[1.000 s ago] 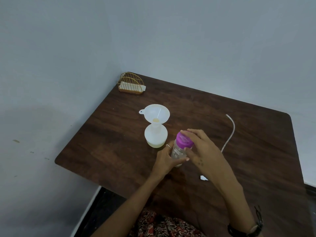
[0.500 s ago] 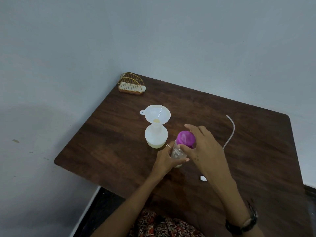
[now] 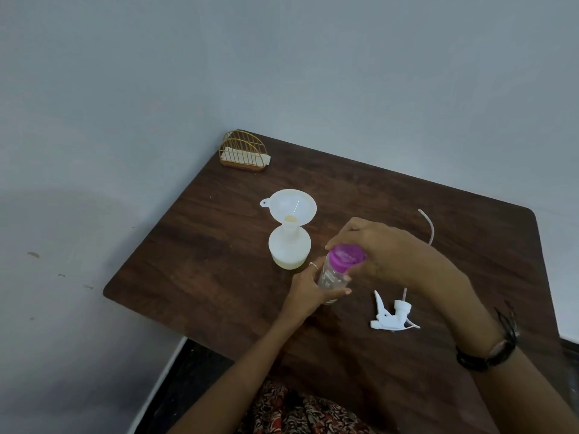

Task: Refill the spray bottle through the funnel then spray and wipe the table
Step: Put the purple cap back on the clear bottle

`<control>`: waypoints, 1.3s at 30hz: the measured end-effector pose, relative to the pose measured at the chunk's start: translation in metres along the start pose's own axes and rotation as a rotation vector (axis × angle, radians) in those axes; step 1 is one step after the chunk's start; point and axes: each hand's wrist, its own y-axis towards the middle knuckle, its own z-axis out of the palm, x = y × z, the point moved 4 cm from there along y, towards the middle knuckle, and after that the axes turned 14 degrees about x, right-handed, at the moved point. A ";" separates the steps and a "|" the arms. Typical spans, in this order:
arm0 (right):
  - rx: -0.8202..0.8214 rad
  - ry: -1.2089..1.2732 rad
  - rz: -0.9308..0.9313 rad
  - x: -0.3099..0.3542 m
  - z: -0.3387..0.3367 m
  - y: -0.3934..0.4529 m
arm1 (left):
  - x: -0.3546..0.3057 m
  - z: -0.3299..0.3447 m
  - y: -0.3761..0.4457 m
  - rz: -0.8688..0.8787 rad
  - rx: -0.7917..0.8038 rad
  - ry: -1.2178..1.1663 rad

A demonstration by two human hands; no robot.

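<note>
Head view. Centre of frame: left hand (image 3: pixel 308 291) grips the body of a clear bottle (image 3: pixel 332 281); right hand (image 3: pixel 380 249) is curled over its purple cap (image 3: pixel 347 256). Printing on the bottle is too blurred to read. Left of it, the white spray bottle (image 3: pixel 289 250) stands upright on the dark wooden table (image 3: pixel 200 261), funnel (image 3: pixel 293 208) seated in its neck. Detached trigger head (image 3: pixel 391 316) lies lower right. Wire napkin holder (image 3: pixel 243 151) sits at the table's upper-left corner.

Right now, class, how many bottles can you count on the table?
2. The white spray bottle stands mid-table with the funnel in its neck. The clear bottle with the purple cap is beside it, held by both hands. None looks hidden.
</note>
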 end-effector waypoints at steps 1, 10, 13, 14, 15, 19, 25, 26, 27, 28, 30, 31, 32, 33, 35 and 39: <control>-0.025 0.001 0.052 0.003 0.000 0.000 | 0.000 0.000 0.000 0.003 -0.002 -0.003; -0.007 -0.144 0.047 0.013 0.009 0.007 | -0.001 -0.002 0.001 0.018 0.016 -0.008; 0.057 -0.096 -0.063 0.010 0.007 0.005 | -0.001 -0.001 0.002 0.017 0.015 -0.009; 0.068 -0.087 -0.093 0.009 0.007 0.005 | -0.001 0.000 0.002 0.017 0.015 -0.013; 0.065 -0.076 -0.122 0.008 0.007 0.005 | 0.000 -0.001 0.003 0.021 0.015 -0.017; 0.058 -0.017 -0.116 0.006 0.005 0.008 | 0.001 -0.001 0.004 0.029 0.010 -0.024; -0.046 0.065 0.232 0.004 0.002 0.013 | 0.003 -0.002 0.003 0.033 0.022 -0.044; -0.064 0.063 0.307 0.003 0.004 0.014 | 0.002 -0.001 0.003 0.038 0.027 -0.039; -0.088 0.029 0.370 0.001 0.004 0.015 | 0.001 -0.001 0.003 0.048 0.030 -0.033; -0.115 -0.013 0.414 0.000 0.004 0.014 | 0.000 -0.001 0.003 0.057 0.031 -0.031; -0.166 -0.104 0.446 -0.003 0.002 0.007 | -0.001 -0.001 0.003 0.064 0.031 -0.036; -0.171 -0.129 0.444 -0.004 0.001 0.004 | -0.002 -0.002 0.003 0.063 0.032 -0.036; -0.171 -0.132 0.414 -0.005 0.002 0.001 | -0.002 -0.002 0.003 0.068 0.031 -0.033; -0.158 -0.109 0.358 -0.006 0.002 -0.001 | -0.002 -0.002 0.003 0.076 0.032 -0.026; -0.059 0.017 0.186 -0.005 0.006 -0.004 | -0.001 -0.002 0.003 0.090 0.030 -0.022; 0.032 0.127 -0.006 0.007 0.010 -0.007 | 0.001 -0.002 0.002 0.088 0.018 -0.046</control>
